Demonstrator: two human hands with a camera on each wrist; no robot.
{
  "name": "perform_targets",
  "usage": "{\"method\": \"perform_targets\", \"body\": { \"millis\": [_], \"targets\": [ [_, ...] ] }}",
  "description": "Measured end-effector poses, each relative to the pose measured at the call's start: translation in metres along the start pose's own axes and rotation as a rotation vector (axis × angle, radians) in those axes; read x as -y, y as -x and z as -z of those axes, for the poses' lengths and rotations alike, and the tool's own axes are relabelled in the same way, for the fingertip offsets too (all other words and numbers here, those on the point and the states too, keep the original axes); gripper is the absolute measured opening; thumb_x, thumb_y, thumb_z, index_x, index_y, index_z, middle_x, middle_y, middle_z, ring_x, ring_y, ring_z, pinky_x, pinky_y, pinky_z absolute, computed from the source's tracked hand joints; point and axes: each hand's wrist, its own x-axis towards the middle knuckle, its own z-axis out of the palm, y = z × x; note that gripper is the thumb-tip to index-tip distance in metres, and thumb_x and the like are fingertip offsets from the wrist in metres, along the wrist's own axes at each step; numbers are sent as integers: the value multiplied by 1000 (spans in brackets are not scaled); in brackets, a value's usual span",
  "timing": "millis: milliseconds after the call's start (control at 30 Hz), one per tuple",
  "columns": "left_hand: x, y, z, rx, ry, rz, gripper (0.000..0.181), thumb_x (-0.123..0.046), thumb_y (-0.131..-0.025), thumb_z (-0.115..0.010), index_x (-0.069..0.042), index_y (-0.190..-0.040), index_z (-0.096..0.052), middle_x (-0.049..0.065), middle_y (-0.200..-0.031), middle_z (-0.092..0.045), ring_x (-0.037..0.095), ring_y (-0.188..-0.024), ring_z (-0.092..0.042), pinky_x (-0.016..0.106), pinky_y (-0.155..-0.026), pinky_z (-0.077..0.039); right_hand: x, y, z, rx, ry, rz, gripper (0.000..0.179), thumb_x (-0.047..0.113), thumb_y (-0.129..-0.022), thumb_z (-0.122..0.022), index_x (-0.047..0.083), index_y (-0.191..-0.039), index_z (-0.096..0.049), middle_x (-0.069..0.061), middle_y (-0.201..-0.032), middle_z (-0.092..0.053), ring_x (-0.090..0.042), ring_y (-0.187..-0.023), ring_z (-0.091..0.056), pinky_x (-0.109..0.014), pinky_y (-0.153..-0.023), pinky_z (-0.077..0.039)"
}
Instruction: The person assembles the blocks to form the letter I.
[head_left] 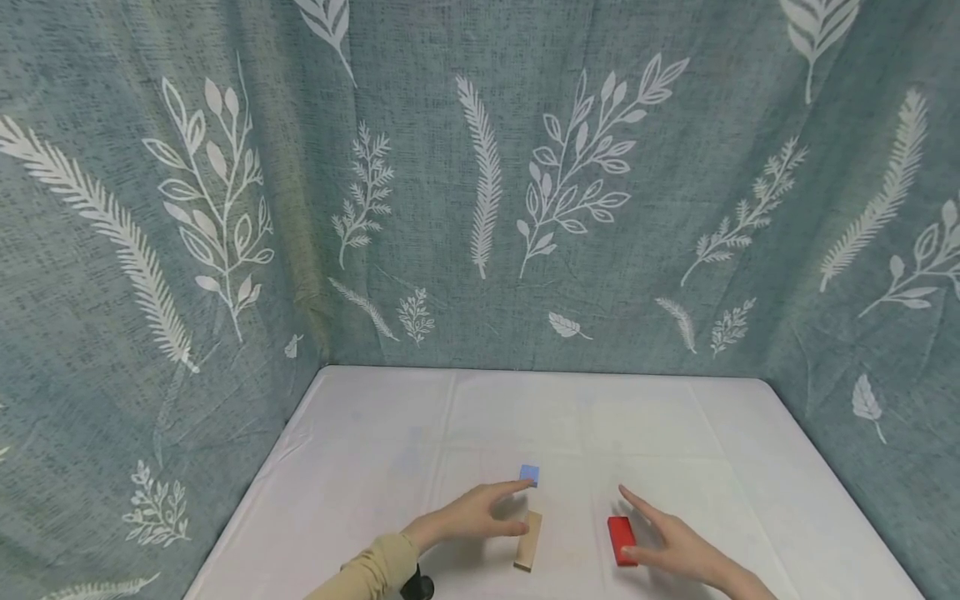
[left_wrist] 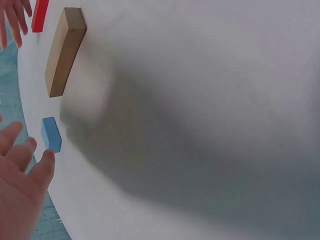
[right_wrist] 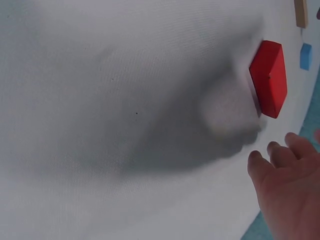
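Note:
A tan wooden block [head_left: 528, 543], long and narrow, lies on the white table beside my left hand [head_left: 480, 512]. That hand hovers with its fingers spread and nothing between them, its fingertips overlapping a small blue block [head_left: 530, 473] in the head view. To the right, a red block [head_left: 621, 537] rests on the cloth. My right hand [head_left: 678, 546] is held over the table by it, fingers extended, with the thumb overlapping the block's near end. In the right wrist view the red block [right_wrist: 270, 80] sits apart from the fingertips.
White cloth covers the table [head_left: 375, 433]. Blue-green curtains [head_left: 435, 208] with white leaf prints hang behind it and along both sides. A black object [head_left: 417, 586] shows under the left wrist, by the yellow sleeve [head_left: 378, 567].

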Motion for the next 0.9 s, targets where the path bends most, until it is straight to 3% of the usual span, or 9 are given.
{"method": "perform_targets", "body": {
  "millis": [233,400,633,900],
  "targets": [
    [3,2,-5,44,-35,-25,68,-34,-86,-68,-7,-143,-40,11,-147,-43,32,-135,-41,41,-112,-39,-1,3,-2,0,46,77,90,46,-80,-71,3,-147,-29,-22,-146,-41,-49,-133,-34,-65,-103,-35],
    [6,1,-9,73,-12,-12,71,-30,-84,-72,-5,-143,-40,10,-147,-43,29,-136,-41,34,-112,-39,-4,3,-4,15,54,55,88,46,-79,-72,4,-146,-33,-18,-145,-44,-45,-133,-37,-61,-104,-36],
    [7,2,-14,48,-47,-3,76,-27,-77,-78,-7,-141,-43,8,-146,-46,23,-136,-42,29,-113,-37,-5,1,-7,28,20,-15,88,38,-75,-77,3,-144,-36,-21,-145,-42,-45,-133,-36,-63,-104,-36],
    [10,1,-17,51,-115,-1,79,-26,-74,-81,-10,-141,-44,5,-145,-47,20,-135,-43,28,-114,-36,-12,2,-7,33,59,24,83,33,-75,-78,1,-141,-40,-21,-142,-46,-46,-130,-40,-61,-101,-40]
  ]
}}
